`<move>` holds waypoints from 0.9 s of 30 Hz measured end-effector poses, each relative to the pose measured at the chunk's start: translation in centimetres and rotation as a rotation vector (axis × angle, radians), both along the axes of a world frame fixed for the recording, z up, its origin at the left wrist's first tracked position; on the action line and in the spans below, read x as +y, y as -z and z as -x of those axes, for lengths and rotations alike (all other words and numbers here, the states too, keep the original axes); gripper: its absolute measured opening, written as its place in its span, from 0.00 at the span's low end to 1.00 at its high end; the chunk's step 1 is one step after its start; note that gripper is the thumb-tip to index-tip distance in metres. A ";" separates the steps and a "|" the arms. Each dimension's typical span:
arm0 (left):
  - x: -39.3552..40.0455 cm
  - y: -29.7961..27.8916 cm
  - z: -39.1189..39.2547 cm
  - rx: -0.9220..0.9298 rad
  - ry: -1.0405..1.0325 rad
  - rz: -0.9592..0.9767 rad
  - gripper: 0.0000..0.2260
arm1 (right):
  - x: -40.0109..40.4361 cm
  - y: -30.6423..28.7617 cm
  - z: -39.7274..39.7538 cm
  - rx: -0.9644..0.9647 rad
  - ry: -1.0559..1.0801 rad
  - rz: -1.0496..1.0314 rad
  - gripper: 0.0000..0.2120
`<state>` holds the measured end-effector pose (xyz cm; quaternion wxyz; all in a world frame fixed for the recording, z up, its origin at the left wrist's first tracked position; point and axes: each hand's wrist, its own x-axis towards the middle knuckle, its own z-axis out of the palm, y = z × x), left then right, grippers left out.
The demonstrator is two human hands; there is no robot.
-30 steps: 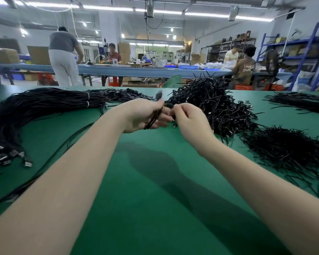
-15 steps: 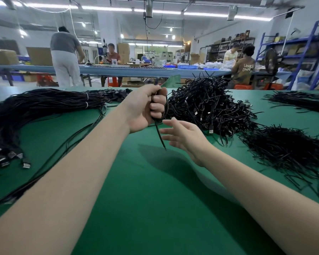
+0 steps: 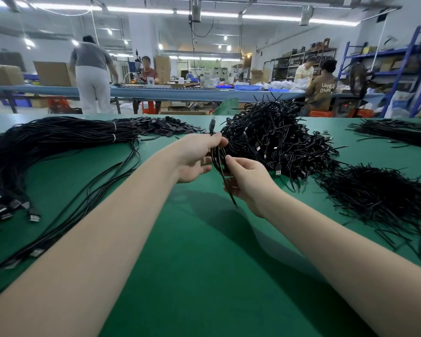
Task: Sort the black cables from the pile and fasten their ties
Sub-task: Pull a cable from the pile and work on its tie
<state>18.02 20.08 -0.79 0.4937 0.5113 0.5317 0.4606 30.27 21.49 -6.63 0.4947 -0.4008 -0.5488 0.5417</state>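
Note:
A short coiled black cable [image 3: 217, 158] hangs between my hands above the green table [image 3: 204, 263]. My left hand [image 3: 195, 159] pinches its top with thumb and forefinger, and one plug [image 3: 212, 124] sticks up above the fingers. My right hand [image 3: 247, 181] grips the lower part of the coil, where a thin black tie tail [image 3: 231, 195] points down toward the table. Just behind the hands lies the tangled pile of black cables [image 3: 275, 142].
A heap of loose black ties [image 3: 374, 198] lies to the right. Long bundled black cables [image 3: 46, 147] with plugs [image 3: 32, 215] curve along the left side. More ties [image 3: 394, 132] lie far right. Several people work at a blue table [image 3: 180, 92] beyond.
My left hand lowered the cable from a raised fist to a pinch. My right hand, open below it half a second ago, has come up and taken hold of the coil.

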 end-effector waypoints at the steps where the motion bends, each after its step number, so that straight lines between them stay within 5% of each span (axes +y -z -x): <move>1: 0.0 0.1 0.0 -0.066 0.021 0.008 0.12 | 0.0 -0.1 0.0 0.004 -0.025 -0.003 0.12; 4: 0.3 0.2 0.1 -0.217 0.056 -0.003 0.11 | -0.1 -0.4 -0.1 0.035 -0.145 -0.007 0.14; 7: 0.3 0.4 0.1 -0.177 0.076 -0.021 0.11 | -0.5 -0.3 0.1 -0.038 -0.223 -0.086 0.14; 19: 1.0 3.4 -3.2 0.099 -0.130 -0.254 0.14 | -0.1 0.8 0.5 -0.695 0.119 -0.416 0.15; 27: 0.9 3.8 -3.0 -0.030 -0.094 -0.197 0.13 | 0.1 1.0 0.7 -0.549 0.076 -0.324 0.14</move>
